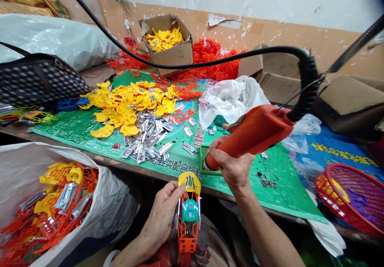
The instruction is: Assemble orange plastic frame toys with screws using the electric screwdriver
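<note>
Close to my body, my left hand [163, 213] grips a toy car [189, 211] with a yellow hood, a green middle and an orange frame. My right hand [232, 159] is wrapped round an orange electric screwdriver [252, 133], whose black cable [240, 55] arches overhead. The tool's lower end is over a small green basket [205, 165] at the table's front edge, apart from the car. Beyond the hands lie a heap of yellow hood pieces [129, 99] and a pile of silver parts [147, 135]. The screwdriver's bit is hidden.
On the left, a white sack [117, 207] holds orange, yellow and silver parts. A cardboard box [177, 57] with yellow pieces stands among orange frames [207, 59] at the back. White cloth [231, 99] lies behind the screwdriver. A red mesh basket [354, 199] sits at right.
</note>
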The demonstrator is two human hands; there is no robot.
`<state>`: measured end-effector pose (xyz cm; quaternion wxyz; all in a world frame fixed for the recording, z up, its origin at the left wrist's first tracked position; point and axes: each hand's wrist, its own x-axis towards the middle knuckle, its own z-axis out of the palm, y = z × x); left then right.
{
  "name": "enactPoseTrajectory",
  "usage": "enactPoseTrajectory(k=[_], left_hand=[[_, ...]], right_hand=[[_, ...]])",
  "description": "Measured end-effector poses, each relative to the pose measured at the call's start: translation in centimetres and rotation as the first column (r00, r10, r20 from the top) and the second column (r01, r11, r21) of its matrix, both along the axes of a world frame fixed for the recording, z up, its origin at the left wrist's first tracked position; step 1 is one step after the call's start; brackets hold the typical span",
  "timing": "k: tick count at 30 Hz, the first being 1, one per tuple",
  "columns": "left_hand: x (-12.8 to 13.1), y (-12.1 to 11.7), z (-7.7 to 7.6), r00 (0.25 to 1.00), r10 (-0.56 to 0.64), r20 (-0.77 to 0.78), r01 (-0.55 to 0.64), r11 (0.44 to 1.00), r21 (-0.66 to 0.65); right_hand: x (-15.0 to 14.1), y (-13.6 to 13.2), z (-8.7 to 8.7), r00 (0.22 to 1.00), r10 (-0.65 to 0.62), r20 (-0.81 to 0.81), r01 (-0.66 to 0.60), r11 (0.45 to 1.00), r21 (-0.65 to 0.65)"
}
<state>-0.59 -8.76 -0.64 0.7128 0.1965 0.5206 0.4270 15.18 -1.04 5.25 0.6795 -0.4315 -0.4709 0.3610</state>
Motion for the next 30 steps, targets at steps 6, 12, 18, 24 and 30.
enactPoseTrajectory(k=[6,12,18,24,30], left_hand=[[-0.1,-0.1,-0.4,1.000,-0.010,-0.003,0.010,1.000,0.010],[-0.1,0.0,-0.5,0.998,-0.026,-0.061,0.030,0.998,0.052],[-0.3,0.2,-0.8,0.985,-0.029,-0.173,0.041,0.997,0.066],[-0.6,0.0,-1.2,0.979,-0.072,-0.189,0.085,0.994,0.065],[-0.7,0.1,-1.3,0.973,-0.096,-0.209,0.116,0.989,0.088]], right_hand=[[0.0,0.1,-0.2,1.000,-0.021,-0.007,0.021,1.000,0.002],[0.0,0.1,-0.1,0.999,-0.040,-0.002,0.040,0.999,-0.003],[-0.4,0.0,0.1,0.999,-0.041,0.010,0.041,0.999,-0.005],[0.3,0.6,-0.2,0.998,-0.055,-0.015,0.055,0.998,-0.003],[0.7,0.0,2.4,0.991,-0.024,-0.130,0.029,0.999,0.038]])
